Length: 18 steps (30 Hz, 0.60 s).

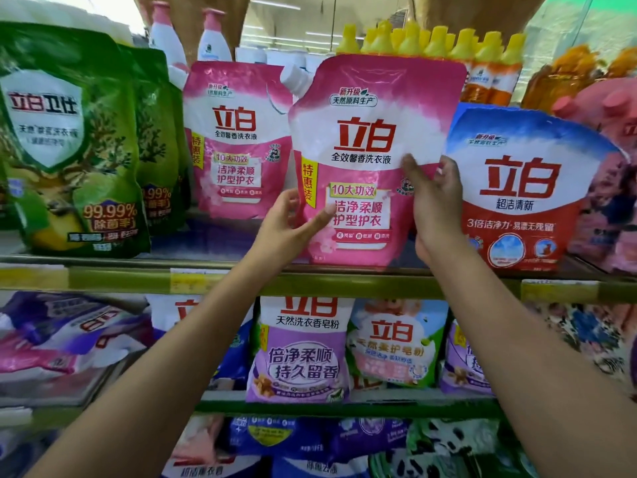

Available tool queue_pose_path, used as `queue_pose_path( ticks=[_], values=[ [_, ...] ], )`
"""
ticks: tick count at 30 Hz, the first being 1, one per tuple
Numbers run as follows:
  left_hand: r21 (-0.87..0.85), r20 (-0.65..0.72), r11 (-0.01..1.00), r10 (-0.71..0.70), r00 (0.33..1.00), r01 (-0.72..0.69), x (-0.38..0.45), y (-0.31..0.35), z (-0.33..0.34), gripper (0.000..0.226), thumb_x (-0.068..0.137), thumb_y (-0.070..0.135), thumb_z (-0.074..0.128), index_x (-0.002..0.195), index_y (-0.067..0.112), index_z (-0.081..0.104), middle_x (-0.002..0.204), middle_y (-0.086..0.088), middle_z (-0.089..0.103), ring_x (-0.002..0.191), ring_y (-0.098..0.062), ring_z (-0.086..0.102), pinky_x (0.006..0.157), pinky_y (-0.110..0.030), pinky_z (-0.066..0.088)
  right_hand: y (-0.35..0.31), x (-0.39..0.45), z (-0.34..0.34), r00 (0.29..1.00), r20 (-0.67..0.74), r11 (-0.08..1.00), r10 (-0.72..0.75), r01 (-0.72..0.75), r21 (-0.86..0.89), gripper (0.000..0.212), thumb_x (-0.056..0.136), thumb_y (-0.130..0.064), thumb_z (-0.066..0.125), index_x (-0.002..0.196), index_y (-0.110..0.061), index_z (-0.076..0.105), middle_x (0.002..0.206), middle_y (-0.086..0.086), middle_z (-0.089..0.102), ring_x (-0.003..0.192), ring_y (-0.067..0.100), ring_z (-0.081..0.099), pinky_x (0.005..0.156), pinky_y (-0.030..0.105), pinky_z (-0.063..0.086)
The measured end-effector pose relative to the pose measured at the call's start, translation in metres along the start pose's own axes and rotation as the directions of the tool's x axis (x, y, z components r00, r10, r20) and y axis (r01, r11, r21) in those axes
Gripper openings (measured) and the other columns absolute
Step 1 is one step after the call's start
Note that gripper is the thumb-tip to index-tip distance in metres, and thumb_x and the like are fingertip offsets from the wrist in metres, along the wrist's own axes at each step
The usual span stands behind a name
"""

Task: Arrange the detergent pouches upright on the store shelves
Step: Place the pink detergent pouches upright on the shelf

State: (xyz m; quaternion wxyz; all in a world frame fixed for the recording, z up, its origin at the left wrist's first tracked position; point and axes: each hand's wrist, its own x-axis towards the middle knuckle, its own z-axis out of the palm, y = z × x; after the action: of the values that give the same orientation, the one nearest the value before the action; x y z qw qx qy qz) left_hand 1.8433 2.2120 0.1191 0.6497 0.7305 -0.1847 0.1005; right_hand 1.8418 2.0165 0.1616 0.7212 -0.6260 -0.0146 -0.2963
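Note:
A pink and white detergent pouch (368, 139) with a white spout at its upper left stands upright at the front of the upper shelf (310, 281). My left hand (289, 222) holds its lower left edge, thumb across the front. My right hand (434, 198) grips its right edge, thumb on the front and fingers behind. A second pink pouch (234, 139) stands behind and to the left. A blue and red pouch (524, 188) stands upright on the right, and green pouches (69, 139) stand on the left.
Yellow-capped bottles (434, 43) and pink-capped white bottles (213, 32) stand at the back of the upper shelf. On the shelf below, purple and green powder bags (303, 353) stand upright, while bags at the lower left (62, 339) lie flat. More bags fill the bottom shelf.

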Motion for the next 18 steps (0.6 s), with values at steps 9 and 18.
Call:
queue_pose_path(
  ticks=[9, 18],
  values=[
    [-0.051, -0.249, 0.999, 0.001, 0.969, -0.014, -0.090, 0.006, -0.075, 0.023, 0.089, 0.037, 0.066, 0.102, 0.018, 0.065, 0.098, 0.000, 0.072, 0.095, -0.014, 0.068, 0.079, -0.030, 0.057, 0.000, -0.113, 0.057, 0.954, -0.251, 0.980, -0.164, 0.127, -0.154, 0.052, 0.087, -0.003, 0.064, 0.132, -0.015, 0.041, 0.139, 0.007, 0.044, 0.129, 0.022, 0.047, 0.109, 0.037, 0.043],
    [-0.035, -0.406, 0.982, -0.182, 0.896, 0.184, -0.243, -0.034, -0.232, 0.012, 0.094, 0.015, 0.060, 0.084, 0.013, 0.065, 0.080, -0.009, 0.069, 0.072, -0.010, 0.066, 0.066, -0.026, 0.053, 0.050, -0.300, 0.231, 0.982, 0.133, 0.987, 0.138, -0.125, -0.101, 0.030, 0.095, -0.008, 0.058, 0.120, -0.022, 0.047, 0.130, 0.000, 0.046, 0.123, 0.013, 0.045, 0.097, 0.032, 0.042]
  ],
)
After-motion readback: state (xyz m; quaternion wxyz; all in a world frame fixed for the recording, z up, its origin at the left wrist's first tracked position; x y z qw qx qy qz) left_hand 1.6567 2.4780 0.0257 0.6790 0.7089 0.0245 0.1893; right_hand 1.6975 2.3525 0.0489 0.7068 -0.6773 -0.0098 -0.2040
